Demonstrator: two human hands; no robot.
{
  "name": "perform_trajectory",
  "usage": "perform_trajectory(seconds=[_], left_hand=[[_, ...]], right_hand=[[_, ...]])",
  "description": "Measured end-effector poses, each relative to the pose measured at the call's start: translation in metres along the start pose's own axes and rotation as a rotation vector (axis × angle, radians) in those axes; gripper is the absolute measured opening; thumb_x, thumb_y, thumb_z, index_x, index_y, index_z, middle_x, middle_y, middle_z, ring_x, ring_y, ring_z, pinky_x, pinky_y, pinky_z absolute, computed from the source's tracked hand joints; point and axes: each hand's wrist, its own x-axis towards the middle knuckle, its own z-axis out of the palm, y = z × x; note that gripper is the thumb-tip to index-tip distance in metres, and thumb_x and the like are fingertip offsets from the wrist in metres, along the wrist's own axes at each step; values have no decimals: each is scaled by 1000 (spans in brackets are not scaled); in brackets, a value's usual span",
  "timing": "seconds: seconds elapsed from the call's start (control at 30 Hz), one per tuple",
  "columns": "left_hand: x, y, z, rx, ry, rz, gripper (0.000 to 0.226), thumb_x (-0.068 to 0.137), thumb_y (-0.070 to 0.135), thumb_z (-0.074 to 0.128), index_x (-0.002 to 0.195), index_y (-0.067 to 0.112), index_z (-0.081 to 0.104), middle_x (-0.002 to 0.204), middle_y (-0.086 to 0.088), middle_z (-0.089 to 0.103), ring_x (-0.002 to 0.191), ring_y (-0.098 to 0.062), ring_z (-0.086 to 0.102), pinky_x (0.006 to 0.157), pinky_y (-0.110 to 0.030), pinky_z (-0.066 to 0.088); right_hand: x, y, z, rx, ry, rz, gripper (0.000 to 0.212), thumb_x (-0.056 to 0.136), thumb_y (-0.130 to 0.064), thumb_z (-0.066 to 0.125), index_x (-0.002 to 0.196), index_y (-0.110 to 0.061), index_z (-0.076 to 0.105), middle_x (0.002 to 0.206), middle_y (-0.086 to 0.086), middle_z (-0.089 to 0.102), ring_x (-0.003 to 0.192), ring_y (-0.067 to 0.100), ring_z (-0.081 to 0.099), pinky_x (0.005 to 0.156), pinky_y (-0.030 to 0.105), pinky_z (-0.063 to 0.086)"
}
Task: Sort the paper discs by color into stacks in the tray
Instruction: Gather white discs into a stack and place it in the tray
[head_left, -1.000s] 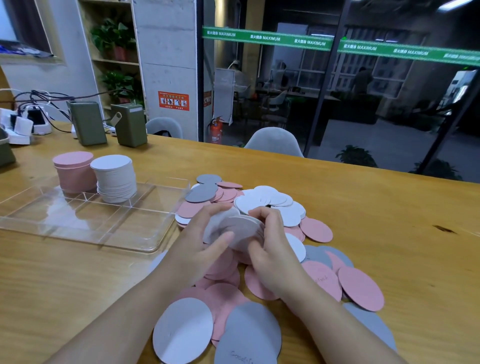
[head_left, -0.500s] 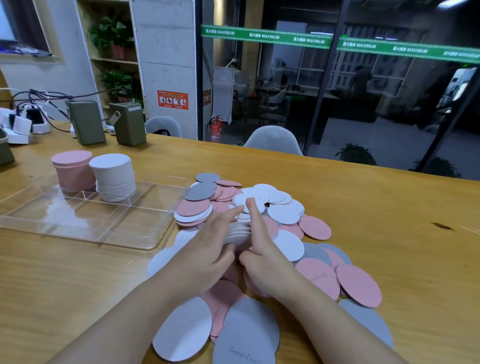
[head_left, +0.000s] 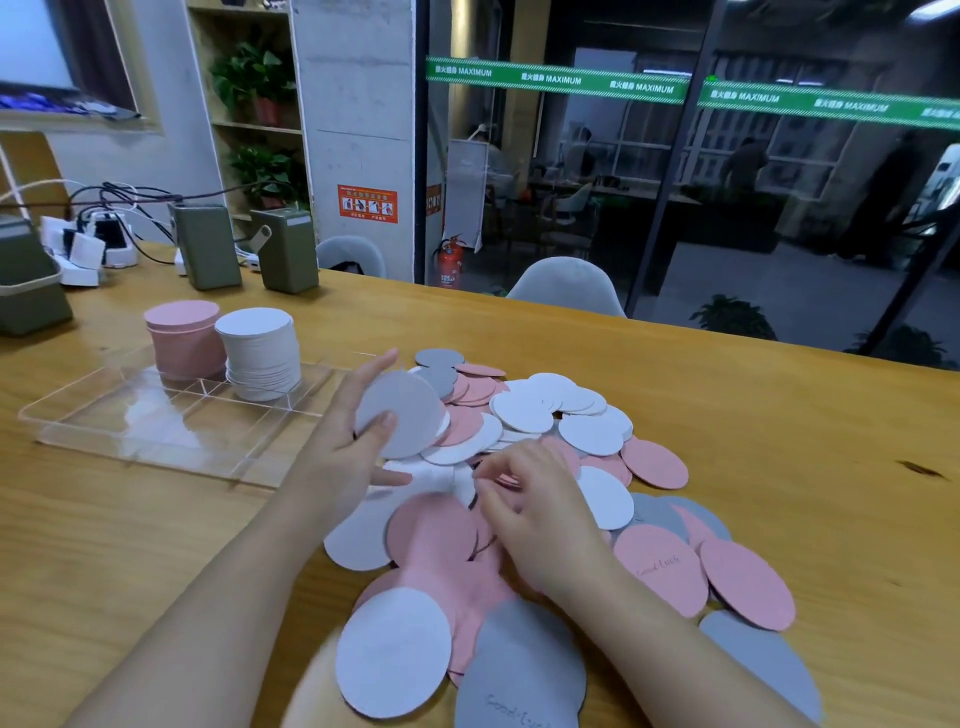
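Observation:
A loose heap of pink, white and grey paper discs covers the middle of the wooden table. My left hand holds up a pale grey disc, thumb on its lower edge, just right of the clear tray. My right hand rests low on the heap with its fingers curled and pinched at discs; what it grips is hidden. In the tray's far compartments stand a pink stack and a white stack.
Two olive-green boxes stand behind the tray, with chargers and cables at the far left. Another green box sits at the left edge. Grey chairs line the table's far side.
Both hands were together on a small bundle of discs. They have separated: the left hand rose toward the tray with a grey disc, and the right hand dropped onto the heap.

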Motion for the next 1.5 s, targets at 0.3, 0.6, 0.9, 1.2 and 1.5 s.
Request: perform_trajectory(seconds=[0.3,0.6,0.9,1.2,1.5], left_hand=[[7,5,-14,-94,191,-53,48,94,-5,40,99,39,61,120,2,46,113,-30,50,57,-30,59],[10,3,-17,-90,225,-100,51,91,-5,40,95,41,62,125,-3,45,110,-29,53,63,-39,60],[6,5,-15,-25,172,-64,49,91,-3,42,99,42,59,115,12,48,101,-16,52,61,-34,59],[6,6,-14,-15,181,-47,51,91,-5,41,100,42,59,110,19,48,95,-10,53,60,-33,60],[6,3,-14,18,159,-24,51,91,-4,41,100,43,59,111,24,47,94,-6,54,64,-36,60]], right_hand=[[19,-35,36,-266,-292,-147,45,86,-43,58,122,-18,57,117,0,55,111,20,38,98,34,34],[25,-40,33,-354,-489,-34,51,72,-55,68,117,-38,50,118,-5,40,111,17,29,94,32,29],[27,-35,22,-371,-296,255,55,74,-48,68,108,-13,42,109,3,41,108,22,35,87,31,36],[38,-46,33,-490,-278,249,50,74,-50,66,95,-17,35,99,-1,41,107,24,36,80,35,28],[50,-34,8,-258,-338,280,24,83,-21,58,104,-9,52,95,4,55,95,25,54,74,33,44]])
